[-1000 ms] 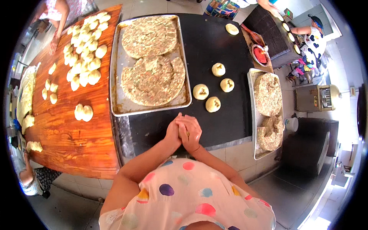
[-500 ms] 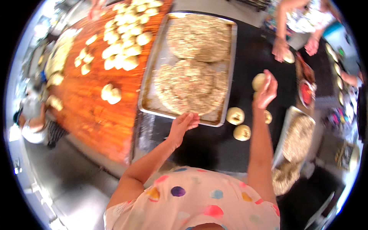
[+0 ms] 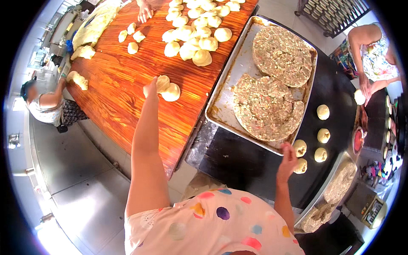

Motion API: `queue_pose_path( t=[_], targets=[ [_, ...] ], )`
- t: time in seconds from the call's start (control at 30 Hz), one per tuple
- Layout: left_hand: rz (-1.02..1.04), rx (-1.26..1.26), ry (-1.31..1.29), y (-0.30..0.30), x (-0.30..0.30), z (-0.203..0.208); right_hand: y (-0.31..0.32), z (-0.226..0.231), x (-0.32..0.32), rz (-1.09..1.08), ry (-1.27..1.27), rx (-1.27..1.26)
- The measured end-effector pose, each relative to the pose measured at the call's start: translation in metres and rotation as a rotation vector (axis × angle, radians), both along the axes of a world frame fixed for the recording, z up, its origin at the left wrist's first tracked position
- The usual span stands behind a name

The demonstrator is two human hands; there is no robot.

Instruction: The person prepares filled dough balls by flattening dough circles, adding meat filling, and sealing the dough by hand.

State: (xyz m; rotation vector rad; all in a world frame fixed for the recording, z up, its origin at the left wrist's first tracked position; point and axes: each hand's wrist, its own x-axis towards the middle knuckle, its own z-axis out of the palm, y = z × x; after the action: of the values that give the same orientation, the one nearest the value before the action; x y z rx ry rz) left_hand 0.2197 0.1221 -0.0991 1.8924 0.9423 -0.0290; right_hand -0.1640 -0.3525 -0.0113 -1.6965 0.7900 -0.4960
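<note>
Now, over on the left, the left hand [image 3: 150, 88] was at the pair — its fingers met the near-left edge of the left dough ball [image 3: 163, 83], which touched the right dough ball [image 3: 171, 92] on the wooden table [image 3: 121, 95]. Whether those fingers pinched the dough or only pressed against it, I could not tell.

Across to the right, the right hand [image 3: 289, 157] hung by the near edge of the metal tray [image 3: 236, 71], fingers loosely curled but blurred, so whether they pinched anything could not be told. Just right of it sat the two nearest filled buns [image 3: 300, 148] on the black worktop [image 3: 238, 157], three more standing farther right.

Two broad mounds of filling [image 3: 268, 111] filled much of that tray, one far, one near, pressed together — and what a spread of dough balls [image 3: 199, 34] lay at the table's far side! Far left of those, a co-worker's hand [image 3: 145, 12] rested near four small dough pieces [image 3: 132, 47], while far right another co-worker's hand [image 3: 365, 85] held a pale dough round [image 3: 359, 97].
</note>
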Motion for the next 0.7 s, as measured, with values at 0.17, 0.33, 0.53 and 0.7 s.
queue_pose_path(
  t=[0.17,0.33,0.53,0.7],
  targets=[
    [-0.263,-0.338,0.181,0.01,0.009,0.013,0.113,0.025,0.047,0.205,0.103,0.291],
    [-0.485,-0.403,-0.226,-0.037,-0.045,0.067,0.179,0.028,0.095,0.423,-0.022,0.303],
    [-0.722,-0.986,0.252,-0.153,-0.232,0.108,0.164,0.01,0.029,-0.094,0.0,0.505],
    [-1.035,-1.037,0.388,-0.241,-0.353,0.013,0.106,-0.038,-0.078,-0.449,0.23,0.121]
  ],
)
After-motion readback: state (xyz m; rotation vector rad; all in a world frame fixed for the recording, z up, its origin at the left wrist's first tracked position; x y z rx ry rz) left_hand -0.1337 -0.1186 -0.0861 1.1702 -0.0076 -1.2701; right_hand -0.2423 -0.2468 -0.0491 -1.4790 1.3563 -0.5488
